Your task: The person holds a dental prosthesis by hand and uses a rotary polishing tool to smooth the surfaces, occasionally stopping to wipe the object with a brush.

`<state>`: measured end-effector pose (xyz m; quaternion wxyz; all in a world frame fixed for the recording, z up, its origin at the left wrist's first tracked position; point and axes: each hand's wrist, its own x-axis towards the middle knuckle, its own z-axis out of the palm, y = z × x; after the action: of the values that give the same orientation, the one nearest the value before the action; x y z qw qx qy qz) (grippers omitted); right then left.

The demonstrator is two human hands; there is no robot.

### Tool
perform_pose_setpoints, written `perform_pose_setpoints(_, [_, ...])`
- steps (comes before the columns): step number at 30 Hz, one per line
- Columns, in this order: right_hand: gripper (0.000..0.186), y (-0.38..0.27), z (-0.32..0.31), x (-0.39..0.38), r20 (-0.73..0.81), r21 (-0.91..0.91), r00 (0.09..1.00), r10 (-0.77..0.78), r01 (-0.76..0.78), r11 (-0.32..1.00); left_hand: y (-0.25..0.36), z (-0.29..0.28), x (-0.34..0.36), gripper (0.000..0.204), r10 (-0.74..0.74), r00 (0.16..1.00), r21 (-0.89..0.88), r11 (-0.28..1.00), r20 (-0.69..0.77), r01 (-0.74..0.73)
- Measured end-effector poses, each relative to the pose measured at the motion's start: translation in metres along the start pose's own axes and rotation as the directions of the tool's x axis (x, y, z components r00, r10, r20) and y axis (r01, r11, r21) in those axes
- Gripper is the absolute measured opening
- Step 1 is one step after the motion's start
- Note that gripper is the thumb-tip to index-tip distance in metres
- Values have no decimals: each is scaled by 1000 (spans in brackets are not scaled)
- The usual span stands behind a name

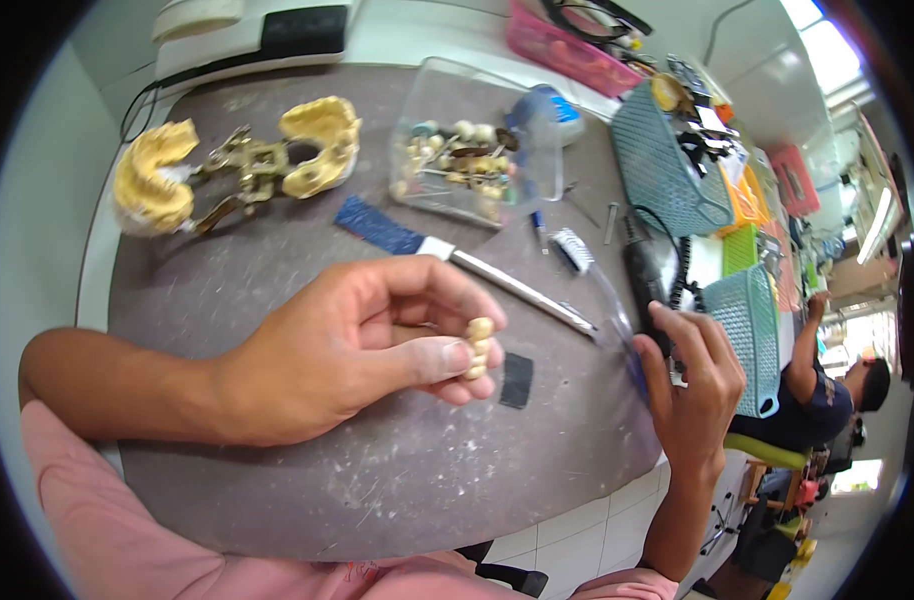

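Observation:
My left hand point(377, 350) is closed over the middle of the table, pinching a short row of cream tooth crowns, a dental bridge point(479, 350), between thumb and fingers. It stands roughly upright in the grip. At the right edge of the table, my right hand point(692, 375) has its thumb and fingers around the lower end of a black handpiece point(644, 275) with a coiled cord. Its tip is partly hidden by the fingers. Just right of the bridge, a small dark square point(517, 380) lies flat on the table.
Yellow dental casts point(322, 145) on a brass articulator point(247, 165) stand far left. Nearby lie a clear box point(407, 115) of small dental pieces, a blue-ended brush point(522, 290) and a toothbrush point(574, 250). Blue-green baskets point(667, 165) line the right. Beyond them sits another person point(817, 390).

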<state>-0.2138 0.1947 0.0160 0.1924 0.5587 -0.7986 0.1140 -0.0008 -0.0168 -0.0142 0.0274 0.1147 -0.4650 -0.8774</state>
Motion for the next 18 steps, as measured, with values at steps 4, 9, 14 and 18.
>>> perform_pose_setpoints(4, [29, -8, 10, 2, 18, 16, 997, -74, 74, 997, 3, 2, 0, 26, 17, 999, -7, 1000, 40, -17])
perform_pose_setpoints(9, [27, -13, 6, -7, -208, 258, 974, 88, -32, 966, 4, 2, -3, 26, 19, 999, -1, 1000, 48, -19])
perform_pose_setpoints(14, [26, -14, -5, -23, -215, 475, 975, -56, 155, 866, 2, 3, -4, 22, 36, 998, 17, 999, 43, -37])
perform_pose_setpoints(18, [35, -13, -3, -27, -273, 555, 958, -90, 233, 798, 3, 3, -4, 21, 17, 999, 26, 999, 47, -19])
